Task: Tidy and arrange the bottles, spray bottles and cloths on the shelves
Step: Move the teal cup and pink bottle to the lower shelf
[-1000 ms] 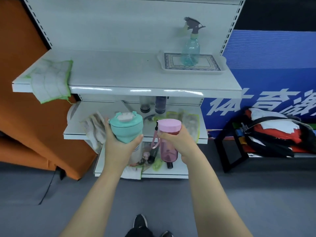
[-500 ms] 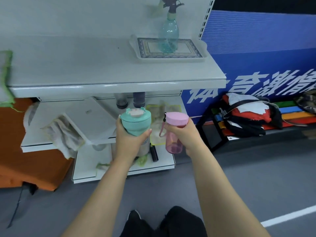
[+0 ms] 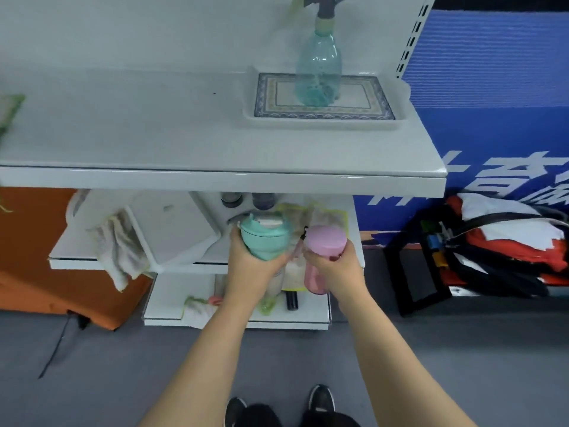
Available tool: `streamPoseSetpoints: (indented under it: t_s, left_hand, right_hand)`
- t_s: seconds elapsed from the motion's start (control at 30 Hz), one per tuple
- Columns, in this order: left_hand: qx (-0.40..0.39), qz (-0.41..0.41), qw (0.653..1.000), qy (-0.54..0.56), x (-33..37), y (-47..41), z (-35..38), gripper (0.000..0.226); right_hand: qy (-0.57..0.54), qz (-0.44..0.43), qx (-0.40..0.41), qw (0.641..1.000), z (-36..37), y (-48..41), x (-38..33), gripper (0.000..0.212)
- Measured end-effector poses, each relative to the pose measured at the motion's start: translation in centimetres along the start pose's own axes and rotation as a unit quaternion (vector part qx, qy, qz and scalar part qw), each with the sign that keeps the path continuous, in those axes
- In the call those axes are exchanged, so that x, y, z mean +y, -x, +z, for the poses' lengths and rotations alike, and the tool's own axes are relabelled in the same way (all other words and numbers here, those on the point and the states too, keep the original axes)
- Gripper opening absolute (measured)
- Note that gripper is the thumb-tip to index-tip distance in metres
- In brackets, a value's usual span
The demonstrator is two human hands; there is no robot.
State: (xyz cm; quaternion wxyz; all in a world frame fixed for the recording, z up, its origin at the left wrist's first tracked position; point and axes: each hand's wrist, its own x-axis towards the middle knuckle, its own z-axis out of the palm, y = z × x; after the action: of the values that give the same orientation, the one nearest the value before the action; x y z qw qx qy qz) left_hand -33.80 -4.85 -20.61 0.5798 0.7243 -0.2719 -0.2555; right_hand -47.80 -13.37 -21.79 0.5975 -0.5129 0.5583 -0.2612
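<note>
My left hand [image 3: 252, 269] grips a teal lidded bottle [image 3: 264, 238] in front of the middle shelf [image 3: 77, 261]. Beside it my right hand [image 3: 338, 269] grips a pink bottle [image 3: 323, 245] with a pink cap. A clear teal spray bottle [image 3: 318, 72] stands on a patterned tray [image 3: 320, 110] at the right of the top shelf [image 3: 184, 177]. Two dark bottles [image 3: 246, 200] stand at the back of the middle shelf. A greyish cloth [image 3: 118, 251] hangs over that shelf's front edge, and a yellow-edged cloth [image 3: 317, 214] lies behind the held bottles.
A white tray [image 3: 172, 229] lies tilted on the middle shelf. The bottom shelf [image 3: 234, 322] holds a small cloth [image 3: 197, 308] and a black bottle [image 3: 291, 300]. A green-edged cloth [image 3: 7, 109] shows at the far left. Bags on a black rack [image 3: 498, 251] sit to the right.
The view has moved closer and left along the shelves. Both hands, still gripping their bottles, have shifted nearer the middle shelf's front edge.
</note>
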Motion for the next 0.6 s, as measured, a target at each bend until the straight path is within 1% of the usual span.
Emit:
streamPoseSetpoints:
  t_s: [0.13,0.23,0.33,0.43,0.47,0.53,0.6]
  left_hand:
    - [0.008,-0.024,1.0,-0.018,-1.5,-2.4,1.8,0.082]
    - [0.002,-0.021,1.0,-0.001,-3.2,-4.3,3.4,0.08]
    - [-0.01,0.012,1.0,0.015,-5.1,-5.9,5.0,0.075]
    - [-0.006,0.043,0.998,0.045,-7.4,-7.5,6.1,0.083]
    - [-0.004,0.05,0.997,0.051,-8.0,-8.1,6.5,0.081]
    - [-0.008,0.07,0.995,0.065,-9.5,-9.7,7.5,0.078]
    - [-0.002,0.085,0.992,0.093,-11.2,-11.3,8.3,0.08]
  right_hand:
    - [0.002,-0.001,-0.029,1.0,-0.5,-3.4,0.6,0.053]
    - [0.003,-0.017,-0.039,0.999,-0.3,-6.4,1.4,0.057]
    - [0.034,-0.056,-0.005,0.998,-0.3,-9.2,2.7,0.061]
    - [0.02,-0.093,0.005,0.995,0.1,-11.7,4.2,0.058]
    - [0.016,-0.1,0.006,0.995,0.2,-12.5,4.5,0.06]
    - [0.012,-0.133,0.01,0.991,0.6,-14.4,5.5,0.07]
    - [0.014,-0.16,0.012,0.987,1.3,-16.2,6.1,0.074]
